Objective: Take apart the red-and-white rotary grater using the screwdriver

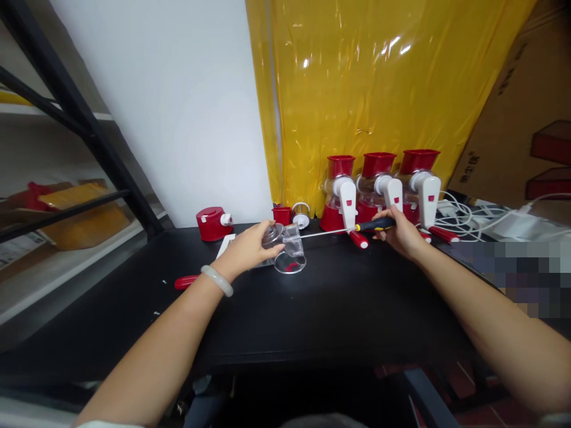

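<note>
Two bare hands work over one black counter (339,315), on which one clear plastic grater housing with a round, flared opening (289,263) lies at the middle. The left hand (246,248), with one pale, smooth bangle (217,280) at its wrist, has its fingers clamped on this housing, thumb toward the near side. The right hand (398,232) has its fingers closed around the black-and-yellow handle of one screwdriver with a long metal shaft (363,226); the shaft runs leftward to the housing, though whether the tip sits inside it cannot be told. One white crank arm (225,244) and one red grip (186,282) show past the left hand and forearm. Behind stand three upright graters with red hoppers, red bases and white cranks: a left grater (347,199), a middle grater (392,190) and a right grater (429,193). Near the back edge are three loose parts: one round red base with a white knob (211,224), one small red plastic piece (281,215) and one white-ended metal drum (301,215). Two tiny white scraps (156,313) lie at the left; tangled white cables (468,214), too jumbled to count, lie at the right.
</note>
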`<action>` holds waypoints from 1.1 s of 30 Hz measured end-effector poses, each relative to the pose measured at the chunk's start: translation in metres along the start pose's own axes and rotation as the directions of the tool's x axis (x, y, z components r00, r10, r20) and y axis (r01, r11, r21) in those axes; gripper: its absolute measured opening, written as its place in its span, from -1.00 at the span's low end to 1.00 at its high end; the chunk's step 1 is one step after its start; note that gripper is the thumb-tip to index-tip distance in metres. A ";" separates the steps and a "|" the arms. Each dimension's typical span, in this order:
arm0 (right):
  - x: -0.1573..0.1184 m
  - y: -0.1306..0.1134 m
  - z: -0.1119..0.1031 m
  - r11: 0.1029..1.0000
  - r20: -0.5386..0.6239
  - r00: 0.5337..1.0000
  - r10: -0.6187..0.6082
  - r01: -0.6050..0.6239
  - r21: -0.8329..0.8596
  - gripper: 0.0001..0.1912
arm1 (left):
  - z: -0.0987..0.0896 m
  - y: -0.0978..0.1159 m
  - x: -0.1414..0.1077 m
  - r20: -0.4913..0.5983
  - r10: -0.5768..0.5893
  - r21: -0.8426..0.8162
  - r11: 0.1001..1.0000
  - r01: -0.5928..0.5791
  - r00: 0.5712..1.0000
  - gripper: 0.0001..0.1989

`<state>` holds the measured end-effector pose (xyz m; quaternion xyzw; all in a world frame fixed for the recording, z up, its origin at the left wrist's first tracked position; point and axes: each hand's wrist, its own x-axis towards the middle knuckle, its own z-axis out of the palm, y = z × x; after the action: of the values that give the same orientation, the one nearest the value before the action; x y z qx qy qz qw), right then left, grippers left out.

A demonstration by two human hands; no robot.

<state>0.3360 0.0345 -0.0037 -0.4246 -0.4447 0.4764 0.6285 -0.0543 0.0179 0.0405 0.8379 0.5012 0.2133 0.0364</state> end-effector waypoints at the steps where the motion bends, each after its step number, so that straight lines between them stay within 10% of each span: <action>1: 0.001 0.002 -0.001 0.999 -0.003 1.000 -0.016 0.016 -0.045 -0.56 | 0.000 0.000 0.000 -0.004 0.001 -0.001 1.000 -0.001 1.000 -0.37; 15: -0.005 -0.004 0.001 0.981 0.089 0.996 0.030 -0.047 0.189 -0.78 | -0.002 0.003 -0.001 0.005 -0.012 -0.013 1.000 0.012 1.000 -0.35; 23: 0.001 0.001 0.001 0.992 -0.013 0.996 -0.086 0.085 -0.097 -0.54 | -0.005 0.007 -0.005 -0.005 -0.008 -0.006 1.000 0.008 1.000 -0.38; 33: -0.006 -0.004 0.001 0.985 0.105 0.994 -0.014 -0.004 0.172 -0.78 | -0.004 0.007 -0.005 -0.008 -0.004 0.001 1.000 0.004 1.000 -0.38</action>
<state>0.3348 0.0278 -0.0007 -0.3418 -0.4355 0.5334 0.6395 -0.0520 0.0096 0.0445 0.8360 0.5031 0.2162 0.0344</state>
